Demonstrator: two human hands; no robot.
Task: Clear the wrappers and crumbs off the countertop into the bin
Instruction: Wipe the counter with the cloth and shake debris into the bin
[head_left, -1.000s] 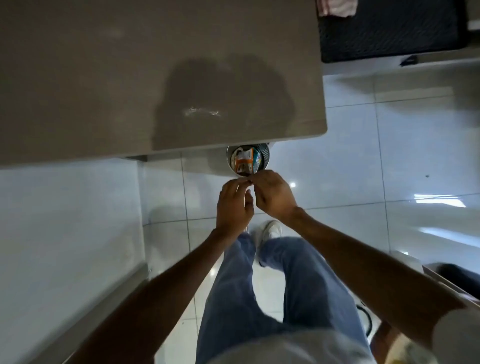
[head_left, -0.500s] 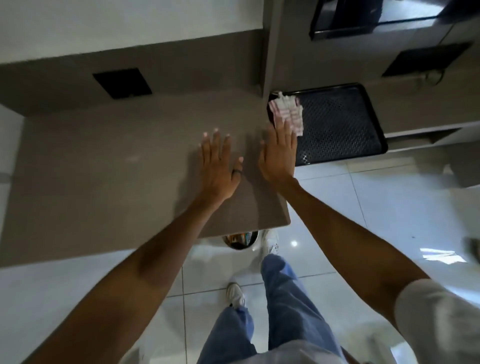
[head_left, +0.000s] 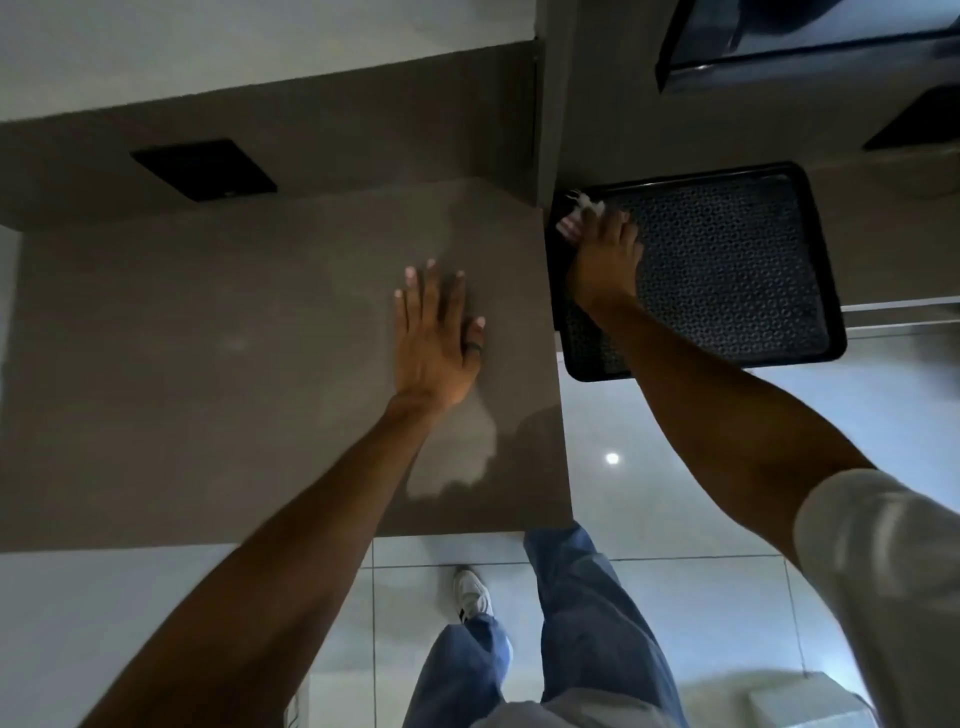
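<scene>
Reaching for the cloth on the tray

The right hand (head_left: 602, 254) is closing its fingers on a pink-and-white cloth (head_left: 574, 221) lying in the black tray (head_left: 737, 260), likely for wiping crumbs; the left hand (head_left: 434, 343) is resting flat, fingers spread and empty, on the countertop (head_left: 208, 364). The bin is out of view.

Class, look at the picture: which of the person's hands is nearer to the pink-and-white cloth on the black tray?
Right. The right hand is on the cloth, fingers over it. The left hand lies flat on the countertop, apart from the tray.
</scene>
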